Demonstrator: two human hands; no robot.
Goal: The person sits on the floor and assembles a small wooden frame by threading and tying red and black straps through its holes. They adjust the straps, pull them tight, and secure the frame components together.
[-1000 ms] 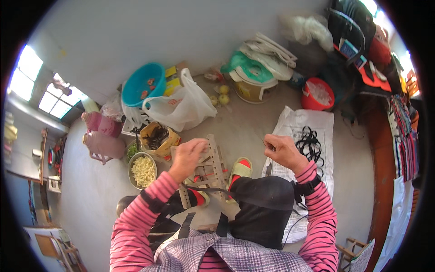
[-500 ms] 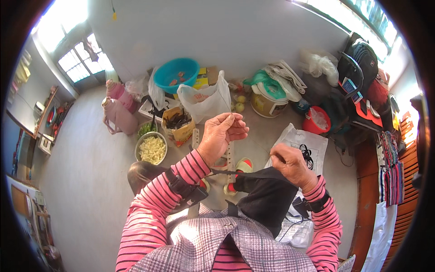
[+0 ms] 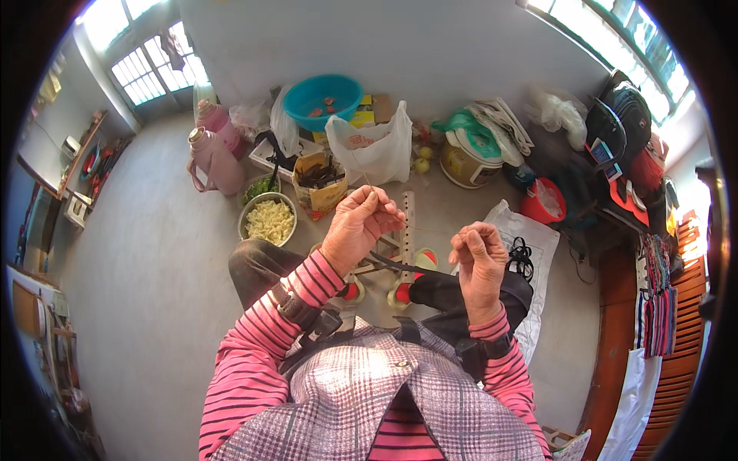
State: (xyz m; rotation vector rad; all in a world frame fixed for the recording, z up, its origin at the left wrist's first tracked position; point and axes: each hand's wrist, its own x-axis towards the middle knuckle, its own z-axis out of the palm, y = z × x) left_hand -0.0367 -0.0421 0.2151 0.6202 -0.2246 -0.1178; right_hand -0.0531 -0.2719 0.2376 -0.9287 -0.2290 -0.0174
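My left hand (image 3: 360, 227) is raised over my lap, thumb and forefinger pinched on a thin thread. A short, fine length stands up above those fingertips; I cannot tell whether it is thread or a needle. To its right, my right hand (image 3: 480, 265) is turned with curled fingers upward, its fingertips pinching the same thread (image 3: 427, 229). The faint line spans the gap between both hands. Below them a black strap (image 3: 396, 263) crosses in front of an upright beige bar with holes (image 3: 408, 219), which stands between my feet.
On the floor ahead are a bowl of pale chopped food (image 3: 269, 221), a small carton (image 3: 321, 192), a white plastic bag (image 3: 373, 150), a blue basin (image 3: 323, 92) and a tan bucket (image 3: 465, 165). Pink flasks (image 3: 214, 161) stand left. A red bucket (image 3: 543, 201) and white sack (image 3: 530, 253) lie right.
My right hand has moved left toward my left hand and turned, its fingers now pointing up. The left hand stays pinched. The whole view has shifted slightly.
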